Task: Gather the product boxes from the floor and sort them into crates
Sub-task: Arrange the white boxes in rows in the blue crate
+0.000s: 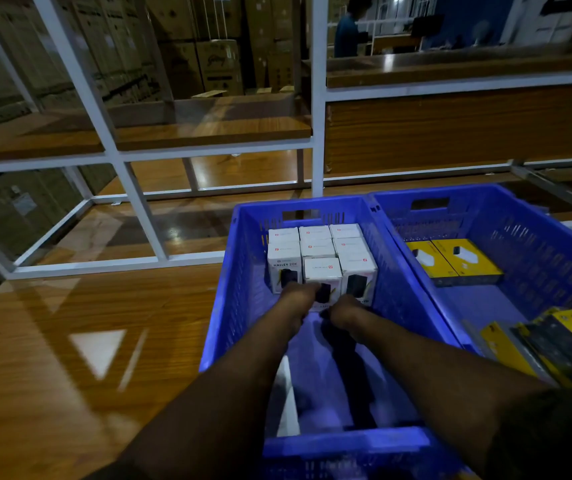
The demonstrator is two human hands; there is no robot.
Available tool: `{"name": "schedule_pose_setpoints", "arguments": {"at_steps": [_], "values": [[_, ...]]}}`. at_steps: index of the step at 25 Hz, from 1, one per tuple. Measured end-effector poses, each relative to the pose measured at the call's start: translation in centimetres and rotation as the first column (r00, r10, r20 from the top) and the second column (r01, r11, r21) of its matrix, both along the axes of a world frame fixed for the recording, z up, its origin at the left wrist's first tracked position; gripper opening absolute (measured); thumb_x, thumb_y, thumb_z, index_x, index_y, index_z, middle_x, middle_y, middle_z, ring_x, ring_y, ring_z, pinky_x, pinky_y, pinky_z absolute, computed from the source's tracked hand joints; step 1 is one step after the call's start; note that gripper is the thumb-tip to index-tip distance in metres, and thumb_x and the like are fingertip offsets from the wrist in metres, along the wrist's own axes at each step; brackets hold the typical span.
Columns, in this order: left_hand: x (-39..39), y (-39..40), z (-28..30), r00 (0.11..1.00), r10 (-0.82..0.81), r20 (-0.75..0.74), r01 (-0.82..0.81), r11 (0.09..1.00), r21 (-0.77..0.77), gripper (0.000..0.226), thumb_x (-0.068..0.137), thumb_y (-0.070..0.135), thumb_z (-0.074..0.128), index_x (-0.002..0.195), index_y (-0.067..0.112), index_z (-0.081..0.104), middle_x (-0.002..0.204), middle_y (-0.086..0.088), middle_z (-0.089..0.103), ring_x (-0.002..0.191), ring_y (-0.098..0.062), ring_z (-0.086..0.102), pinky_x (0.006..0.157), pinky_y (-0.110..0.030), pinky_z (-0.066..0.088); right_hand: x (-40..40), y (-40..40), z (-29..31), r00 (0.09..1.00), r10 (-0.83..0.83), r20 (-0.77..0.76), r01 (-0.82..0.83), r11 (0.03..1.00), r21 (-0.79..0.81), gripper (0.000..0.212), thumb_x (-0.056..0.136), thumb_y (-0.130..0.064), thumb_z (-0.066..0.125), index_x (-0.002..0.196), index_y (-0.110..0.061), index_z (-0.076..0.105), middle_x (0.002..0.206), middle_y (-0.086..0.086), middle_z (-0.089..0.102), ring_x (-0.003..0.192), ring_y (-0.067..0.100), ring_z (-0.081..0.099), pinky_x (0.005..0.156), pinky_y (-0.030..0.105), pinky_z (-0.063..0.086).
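Two blue crates stand side by side on the wooden floor. The left crate (229, 282) holds several white product boxes packed in rows against its far wall. Both of my hands reach into it. My left hand (300, 294) and my right hand (345, 308) press on the front face of the middle white box (322, 273) in the nearest row; the fingers are hidden against the box. The right crate (534, 244) holds two yellow boxes (454, 259) lying flat at its far end.
More yellow and black boxes (561, 341) lie at the right crate's near end. A white metal shelf frame (132, 188) with wooden boards rises behind the crates. Stacked cartons (208, 60) fill the background. A person (350, 29) stands far back by a desk.
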State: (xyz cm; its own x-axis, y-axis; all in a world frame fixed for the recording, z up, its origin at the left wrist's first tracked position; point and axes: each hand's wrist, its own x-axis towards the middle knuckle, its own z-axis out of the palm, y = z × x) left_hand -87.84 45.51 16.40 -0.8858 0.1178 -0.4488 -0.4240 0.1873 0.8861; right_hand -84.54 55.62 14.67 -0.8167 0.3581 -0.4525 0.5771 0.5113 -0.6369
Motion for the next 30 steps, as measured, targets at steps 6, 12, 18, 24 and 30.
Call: {"name": "schedule_pose_setpoints", "arguments": {"at_steps": [6,12,18,24,30], "values": [[-0.4,-2.8,3.5,0.98,0.154,-0.13,-0.158,0.987,-0.022,0.018,0.089,0.018,0.06,0.104,0.01,0.066,0.096,-0.009,0.071,0.093,-0.027,0.066,0.075,-0.03,0.048,3.3,-5.2,3.0,0.853,0.492,-0.177,-0.521,0.824,-0.222,0.016,0.093,-0.022,0.063,0.104,-0.011,0.063,0.089,0.007,0.064,0.073,0.015,0.057,0.059,0.022,0.05],[0.1,-5.2,4.1,0.977,0.166,-0.131,-0.168,0.986,-0.006,0.035,0.093,0.025,0.062,0.119,0.003,0.056,0.1,-0.015,0.063,0.087,-0.029,0.062,0.07,-0.033,0.045,5.9,-10.1,4.3,0.487,0.854,0.182,-0.871,0.489,0.037,0.055,0.089,-0.038,0.064,0.134,-0.008,0.052,0.131,0.017,0.057,0.115,0.034,0.058,0.099,0.041,0.047],[1.1,-5.9,4.2,0.99,0.127,-0.059,-0.125,0.992,0.032,0.024,0.097,0.023,0.059,0.114,0.006,0.057,0.093,-0.012,0.062,0.076,-0.021,0.06,0.074,-0.034,0.045,6.3,-10.8,4.3,0.451,0.836,0.312,-0.889,0.454,0.068,0.039,0.099,-0.03,0.052,0.13,-0.006,0.054,0.103,0.013,0.063,0.079,0.023,0.053,0.087,0.032,0.049],[0.5,-6.1,5.3,0.985,0.156,-0.071,-0.148,0.983,0.113,0.02,0.094,0.024,0.064,0.088,0.005,0.063,0.075,-0.011,0.058,0.061,-0.02,0.052,0.052,-0.023,0.045,3.9,-3.2,7.5,0.964,0.207,-0.168,-0.265,0.811,-0.521,0.019,0.072,-0.015,0.072,0.081,-0.015,0.056,0.078,0.01,0.057,0.066,0.02,0.052,0.062,0.03,0.042],[0.9,-6.0,6.5,0.993,0.035,-0.116,-0.018,0.989,0.145,0.034,0.087,0.04,0.072,0.102,0.009,0.07,0.092,-0.008,0.073,0.077,-0.02,0.068,0.063,-0.03,0.057,2.0,0.1,8.1,0.964,-0.217,-0.152,-0.003,0.564,-0.826,0.031,0.084,-0.023,0.06,0.111,-0.009,0.066,0.101,0.018,0.068,0.094,0.035,0.064,0.094,0.047,0.051]]}}
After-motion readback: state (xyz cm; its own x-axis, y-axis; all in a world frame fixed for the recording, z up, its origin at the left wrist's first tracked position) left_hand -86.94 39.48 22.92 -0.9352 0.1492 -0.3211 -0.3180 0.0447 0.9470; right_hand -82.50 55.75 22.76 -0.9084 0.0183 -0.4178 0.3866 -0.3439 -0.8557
